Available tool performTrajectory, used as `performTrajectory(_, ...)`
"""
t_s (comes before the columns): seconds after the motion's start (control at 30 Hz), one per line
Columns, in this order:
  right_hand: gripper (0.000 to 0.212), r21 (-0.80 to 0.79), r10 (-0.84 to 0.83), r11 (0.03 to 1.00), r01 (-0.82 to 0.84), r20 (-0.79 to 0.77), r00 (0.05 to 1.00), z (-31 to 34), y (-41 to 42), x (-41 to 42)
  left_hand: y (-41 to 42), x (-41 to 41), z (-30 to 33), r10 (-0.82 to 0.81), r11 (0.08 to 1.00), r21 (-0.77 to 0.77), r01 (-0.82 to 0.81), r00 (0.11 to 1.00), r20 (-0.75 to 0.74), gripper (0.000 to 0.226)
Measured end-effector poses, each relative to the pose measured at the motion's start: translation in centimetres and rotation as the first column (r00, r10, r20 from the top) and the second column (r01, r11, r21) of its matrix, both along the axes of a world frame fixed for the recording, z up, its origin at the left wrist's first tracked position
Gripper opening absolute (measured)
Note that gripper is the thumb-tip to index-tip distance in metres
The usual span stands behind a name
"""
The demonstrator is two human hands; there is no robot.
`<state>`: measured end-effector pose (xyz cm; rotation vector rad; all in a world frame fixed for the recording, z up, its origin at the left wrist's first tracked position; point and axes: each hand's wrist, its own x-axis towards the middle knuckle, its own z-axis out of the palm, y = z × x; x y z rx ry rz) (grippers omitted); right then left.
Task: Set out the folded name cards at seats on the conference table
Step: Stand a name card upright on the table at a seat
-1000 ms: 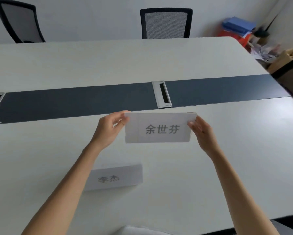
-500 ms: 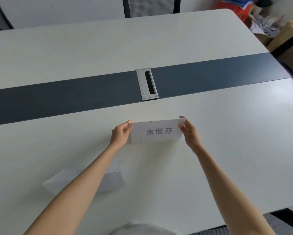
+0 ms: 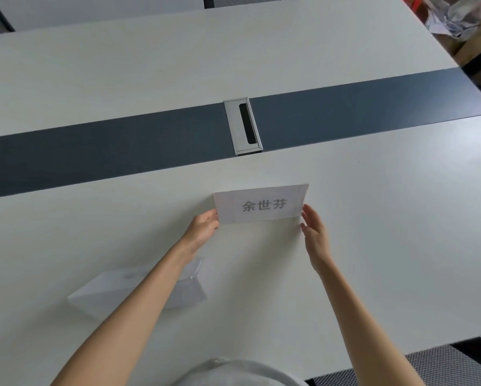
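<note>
A folded white name card (image 3: 261, 204) with grey printed characters stands on the white conference table (image 3: 386, 218), just in front of the dark centre strip. My left hand (image 3: 203, 228) pinches its lower left corner. My right hand (image 3: 314, 232) is beside the lower right corner, fingers straight and apart, tips just touching the card's edge. A second folded card (image 3: 108, 288) sits nearer to me on the left, partly hidden under my left forearm; its print is too blurred to read.
A dark grey strip (image 3: 94, 151) crosses the table, with a silver cable hatch (image 3: 243, 125) in it. A mesh chair (image 3: 442, 363) is at the near right edge. Crumpled papers and boxes (image 3: 453, 18) lie beyond the table's far right corner.
The card went from held up in the air to standing on the table, farther from me. My right hand's fingers have loosened off its edge. The view has tilted down.
</note>
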<state>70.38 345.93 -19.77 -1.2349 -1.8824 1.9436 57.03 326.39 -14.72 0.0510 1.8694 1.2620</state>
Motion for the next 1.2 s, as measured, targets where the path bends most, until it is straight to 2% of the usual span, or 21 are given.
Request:
performTrajectory(0.23,0.064,-0.029,0.043,0.999,-0.044,-0.022,0.999,0.1,4.1,-5.4,2.2,-3.0,0.0,0.076,0.997,0.022,-0.076,0.997,0.004,0.04)
performTrajectory(0.63,0.067,-0.067,0.081,0.994,-0.084,-0.051,0.995,-1.3,6.0,-9.7,4.3,-6.0,-0.6,0.171,0.974,0.157,-0.162,0.984,-0.046,0.049)
performTrajectory(0.83,0.062,-0.038,0.062,0.997,-0.063,-0.035,0.997,-0.3,4.8,-9.2,3.3,-6.1,0.1,0.232,0.971,0.057,-0.23,0.973,-0.022,0.043)
performTrajectory(0.97,0.046,-0.045,0.005,0.999,-0.006,-0.038,0.999,1.1,1.5,-6.4,-1.0,-6.1,2.2,0.204,0.979,0.006,-0.205,0.974,-0.101,0.034)
performTrajectory(1.07,0.036,-0.153,0.165,0.974,-0.168,-0.031,0.986,1.4,-3.3,-3.3,-5.9,-5.2,4.4,0.244,0.97,0.03,-0.243,0.945,-0.217,0.027)
performTrajectory(1.2,0.032,-0.23,0.486,0.851,-0.472,0.002,0.874,2.4,-10.8,0.2,-13.6,-2.7,5.3,0.367,0.914,-0.007,-0.406,0.836,-0.408,0.023)
